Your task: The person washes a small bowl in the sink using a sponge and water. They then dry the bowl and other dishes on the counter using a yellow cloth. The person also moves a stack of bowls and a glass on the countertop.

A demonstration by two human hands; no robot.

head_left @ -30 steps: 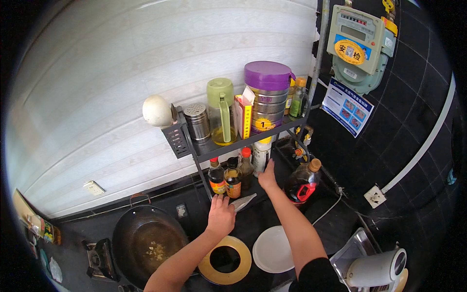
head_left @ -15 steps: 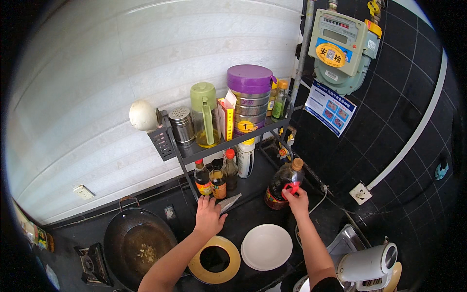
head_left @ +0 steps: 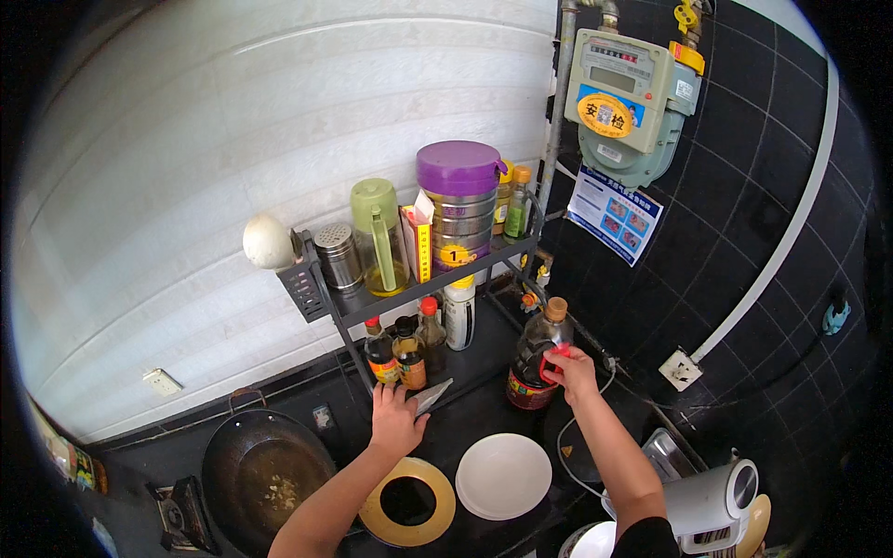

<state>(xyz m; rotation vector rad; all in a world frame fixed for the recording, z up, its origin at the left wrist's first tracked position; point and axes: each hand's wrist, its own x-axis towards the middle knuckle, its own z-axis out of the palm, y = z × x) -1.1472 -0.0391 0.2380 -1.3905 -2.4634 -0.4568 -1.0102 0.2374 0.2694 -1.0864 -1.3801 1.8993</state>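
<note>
My right hand (head_left: 571, 374) is closed around the red handle of a large dark sauce bottle (head_left: 528, 383) with a brown cap. The bottle stands nearly upright at the right end of the lower rack space. My left hand (head_left: 396, 423) reaches to the front of the rack, its fingers stretched out beside a small grey packet (head_left: 433, 396). Whether the fingertips press on the packet is unclear. Just behind them stand a red-capped sauce bottle (head_left: 380, 352), a black-capped bottle (head_left: 409, 355) and another red-capped bottle (head_left: 431, 333).
A black wok (head_left: 244, 465) with food bits sits at left. In front are a yellow-rimmed plate (head_left: 437, 528) and white plates (head_left: 503, 474). The rack's upper shelf (head_left: 409, 291) holds a purple-lidded can (head_left: 458, 209) and a green-lidded oil jug (head_left: 377, 237). A white appliance (head_left: 698, 507) stands right.
The view has shifted slightly. The large sauce bottle leans less than before, with my right hand still on its handle. My left hand stays by the packet.
</note>
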